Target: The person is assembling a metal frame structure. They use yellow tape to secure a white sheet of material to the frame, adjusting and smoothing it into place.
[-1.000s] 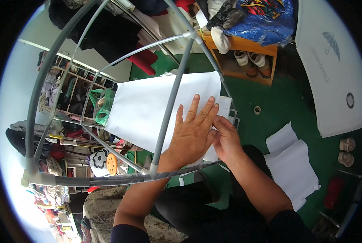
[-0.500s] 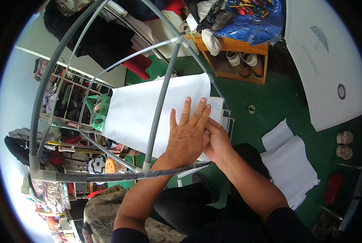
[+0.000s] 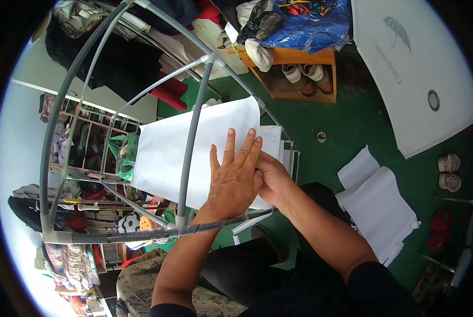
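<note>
A white sheet [image 3: 165, 153] of paper or thin material lies inside a frame of grey tubes, its far right corner rounded. My left hand [image 3: 233, 182] rests flat over its right part, fingers spread and pointing away. Close against its thumb side is my right hand [image 3: 273, 179], with its fingers bent and partly covered by the left hand. What the right fingers hold, if anything, is hidden. A grey upright tube [image 3: 194, 142] passes just left of my left hand. A dark, wrapped lower tube [image 3: 141, 235] runs across by my left wrist.
White cut sheets [image 3: 379, 206] lie on the green floor at right. Beyond stand a wooden shoe cabinet [image 3: 294, 90] and a large white panel [image 3: 416, 79] with an umbrella picture. A small roll [image 3: 321, 137] sits on the floor. Crowded shelves [image 3: 88, 137] fill the left.
The view has shifted slightly, so most of the scene sits further left in the picture. Both hands keep nearly the same pose over the white sheet.
</note>
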Tool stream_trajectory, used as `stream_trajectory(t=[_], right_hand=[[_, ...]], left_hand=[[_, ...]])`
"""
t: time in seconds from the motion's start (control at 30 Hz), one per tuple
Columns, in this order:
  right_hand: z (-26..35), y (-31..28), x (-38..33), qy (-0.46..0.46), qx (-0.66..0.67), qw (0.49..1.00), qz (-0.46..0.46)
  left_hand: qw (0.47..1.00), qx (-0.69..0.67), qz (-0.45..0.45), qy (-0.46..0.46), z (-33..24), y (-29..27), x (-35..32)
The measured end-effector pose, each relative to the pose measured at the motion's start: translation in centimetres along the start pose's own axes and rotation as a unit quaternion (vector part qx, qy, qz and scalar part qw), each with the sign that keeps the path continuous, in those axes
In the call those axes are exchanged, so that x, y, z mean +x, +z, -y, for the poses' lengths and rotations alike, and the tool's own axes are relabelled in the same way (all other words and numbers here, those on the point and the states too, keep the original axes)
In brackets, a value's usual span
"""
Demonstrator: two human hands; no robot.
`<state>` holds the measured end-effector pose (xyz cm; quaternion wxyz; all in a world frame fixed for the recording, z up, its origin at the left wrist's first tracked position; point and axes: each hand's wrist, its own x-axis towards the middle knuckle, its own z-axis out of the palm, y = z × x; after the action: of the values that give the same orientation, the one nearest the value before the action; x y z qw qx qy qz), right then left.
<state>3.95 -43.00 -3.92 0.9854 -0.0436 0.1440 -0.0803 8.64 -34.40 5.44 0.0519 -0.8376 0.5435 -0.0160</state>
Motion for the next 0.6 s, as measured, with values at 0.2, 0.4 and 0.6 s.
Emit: stream_trajectory(t=[0.2,0.4,0.6], right_hand=[[-0.2,-0.9,0.1,-0.111,-0.077,0.99,-0.043],[1.3,-0.6,-0.8,-0.071,-0.1,0.992,-0.007],[2.3,-0.6,-0.7,-0.021,-0.05,0.998,0.036]], left_hand=[[0.999,-0.016,-0.042,0.014,0.2,0.2,0.0],[0.999,-0.023,-0.043,0.016,0.4,0.2,-0.1],[0.999,-0.036,-0.002,0.005,0.7,-0.3,0.0]])
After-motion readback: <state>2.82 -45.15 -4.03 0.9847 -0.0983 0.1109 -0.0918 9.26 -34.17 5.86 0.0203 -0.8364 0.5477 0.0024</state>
